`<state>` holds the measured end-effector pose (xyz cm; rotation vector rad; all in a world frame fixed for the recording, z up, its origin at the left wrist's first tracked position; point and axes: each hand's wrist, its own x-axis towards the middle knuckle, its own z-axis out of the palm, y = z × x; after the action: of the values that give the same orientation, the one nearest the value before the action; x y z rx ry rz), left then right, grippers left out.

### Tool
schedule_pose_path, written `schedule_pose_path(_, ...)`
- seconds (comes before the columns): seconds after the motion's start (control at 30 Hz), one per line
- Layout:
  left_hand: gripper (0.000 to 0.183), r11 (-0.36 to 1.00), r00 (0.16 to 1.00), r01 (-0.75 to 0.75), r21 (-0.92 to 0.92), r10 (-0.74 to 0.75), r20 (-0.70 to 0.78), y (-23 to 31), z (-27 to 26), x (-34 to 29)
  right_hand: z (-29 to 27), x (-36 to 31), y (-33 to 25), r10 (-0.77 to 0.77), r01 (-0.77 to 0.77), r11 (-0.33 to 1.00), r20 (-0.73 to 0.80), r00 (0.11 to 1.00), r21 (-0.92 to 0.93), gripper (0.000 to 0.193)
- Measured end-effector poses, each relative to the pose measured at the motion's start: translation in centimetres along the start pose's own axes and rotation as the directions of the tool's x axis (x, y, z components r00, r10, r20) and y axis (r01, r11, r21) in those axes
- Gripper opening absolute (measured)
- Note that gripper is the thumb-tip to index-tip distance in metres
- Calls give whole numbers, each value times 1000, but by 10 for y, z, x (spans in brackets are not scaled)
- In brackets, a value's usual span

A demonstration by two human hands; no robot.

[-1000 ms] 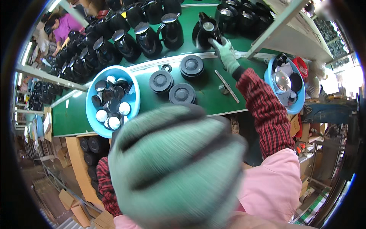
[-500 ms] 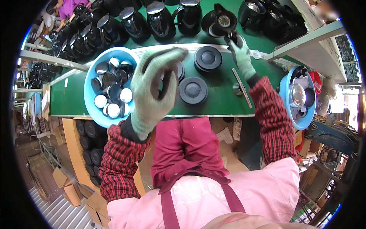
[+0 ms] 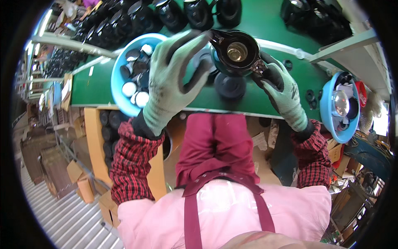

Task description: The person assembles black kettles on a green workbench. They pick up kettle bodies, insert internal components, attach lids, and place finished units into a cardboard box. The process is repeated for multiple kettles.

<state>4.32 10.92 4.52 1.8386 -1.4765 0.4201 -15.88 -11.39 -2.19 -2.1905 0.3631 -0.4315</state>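
Note:
A glossy black jug with a pouring spout is held above the table, its open mouth showing a shiny inner wall. Round its handle, my right hand in a pale green glove with dark fingertips is closed. My left hand, gloved alike, is raised beside the spout with thumb and fingers apart and nothing in its grasp. Below the jug, a round black lid-like disc lies on the green table. More discs behind it are partly hidden by the jug and my left hand.
A blue basin of black and white caps stands to the left. Another blue basin with mixed parts is at the right. Black jugs line the back, with more dark jugs at the back right. Small black rings lie on the table.
My right hand has brought the black jug from the back row toward me, over the discs. My left hand stays raised, its fingers now beside the spout. The whole view has shifted slightly.

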Motion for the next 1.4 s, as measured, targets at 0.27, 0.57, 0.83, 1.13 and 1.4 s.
schedule_pose_path(0.27, 62, 955, 512, -28, 294, -239, 825, -7, -39, -4, 68, -5, -31, -146, 138, 989, 371, 917, 50, 48)
schedule_pose_path(0.57, 57, 961, 574, 111, 253, -270, 773, -69, 25, -75, 97, 22, -23, 118, -63, 992, 605, 788, -110, 50)
schedule_pose_path(0.83, 54, 909, 626, 415, 35, -313, 714, -69, 28, -92, 143, 36, -24, 357, 65, 780, 528, 770, -622, 37)
schedule_pose_path(1.13, 64, 724, 781, 431, 539, -598, 179, -148, -39, -184, 141, -10, 1, -15, 21, 999, 135, 991, -41, 27)
schedule_pose_path(1.4, 91, 576, 594, 155, 803, -704, 390, -186, -20, -180, 151, -21, 13, 28, -28, 1000, 47, 998, -2, 32)
